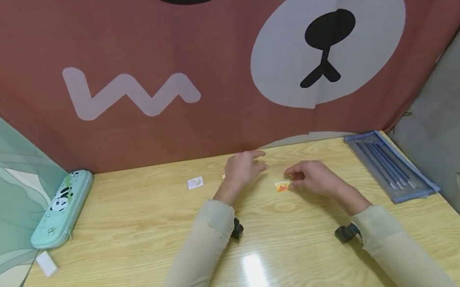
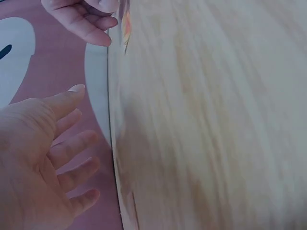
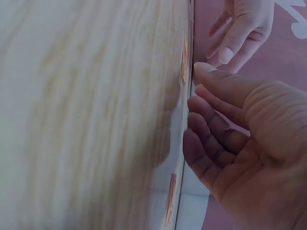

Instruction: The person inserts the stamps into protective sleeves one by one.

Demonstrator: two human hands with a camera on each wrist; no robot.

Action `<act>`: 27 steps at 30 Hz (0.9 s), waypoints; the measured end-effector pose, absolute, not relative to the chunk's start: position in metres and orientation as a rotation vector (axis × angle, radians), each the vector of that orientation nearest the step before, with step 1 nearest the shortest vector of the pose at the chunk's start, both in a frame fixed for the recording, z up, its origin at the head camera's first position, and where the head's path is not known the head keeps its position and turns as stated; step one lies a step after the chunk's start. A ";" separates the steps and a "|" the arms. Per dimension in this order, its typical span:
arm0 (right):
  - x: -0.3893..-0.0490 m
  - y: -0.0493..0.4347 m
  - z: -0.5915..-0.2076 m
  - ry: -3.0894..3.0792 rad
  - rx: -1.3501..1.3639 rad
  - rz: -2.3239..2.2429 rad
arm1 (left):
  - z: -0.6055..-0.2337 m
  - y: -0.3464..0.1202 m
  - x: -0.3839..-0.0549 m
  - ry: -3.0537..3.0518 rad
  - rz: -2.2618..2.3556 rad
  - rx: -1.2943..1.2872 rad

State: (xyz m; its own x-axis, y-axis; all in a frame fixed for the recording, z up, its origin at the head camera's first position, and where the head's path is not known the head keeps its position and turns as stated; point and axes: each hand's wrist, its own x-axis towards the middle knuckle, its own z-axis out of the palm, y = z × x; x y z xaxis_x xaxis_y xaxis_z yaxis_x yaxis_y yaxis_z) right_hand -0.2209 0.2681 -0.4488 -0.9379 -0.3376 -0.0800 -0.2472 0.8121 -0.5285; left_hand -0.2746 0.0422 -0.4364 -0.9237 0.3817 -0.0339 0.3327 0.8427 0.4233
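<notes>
My left hand (image 1: 243, 167) hovers over the back of the table, fingers apart and holding nothing; the left wrist view shows this hand (image 2: 43, 158) with its palm side and spread fingers. My right hand (image 1: 316, 177) is to its right, fingers loosely bent and nothing between them. Right by its thumb lies a small orange and yellow card (image 1: 282, 186), which also shows as a thin orange strip (image 3: 184, 60) in the right wrist view. A second orange piece (image 3: 170, 199) lies farther along the table there. Behind my left wrist a tiny pale piece (image 1: 223, 176) is mostly hidden.
A small white card with a faint print (image 1: 195, 183) lies left of my hands. At the far left are a mint panda pencil case (image 1: 61, 211) and a white eraser-like block (image 1: 46, 263). A blue mesh pouch with pencils (image 1: 389, 166) lies at right, by the curtain (image 1: 227, 124).
</notes>
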 end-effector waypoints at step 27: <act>-0.226 0.267 -0.455 2.871 -0.511 -0.745 | -0.452 0.062 -0.266 2.941 0.446 0.528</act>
State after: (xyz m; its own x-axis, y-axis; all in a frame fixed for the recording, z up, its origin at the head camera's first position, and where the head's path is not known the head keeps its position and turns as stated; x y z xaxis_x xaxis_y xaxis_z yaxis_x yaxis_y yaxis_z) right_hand -0.2257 0.2670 -0.4553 -0.9340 -0.3548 -0.0414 -0.2900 0.8206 -0.4924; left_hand -0.2664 0.0616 -0.4520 -0.9318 0.3569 -0.0659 0.3213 0.8957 0.3074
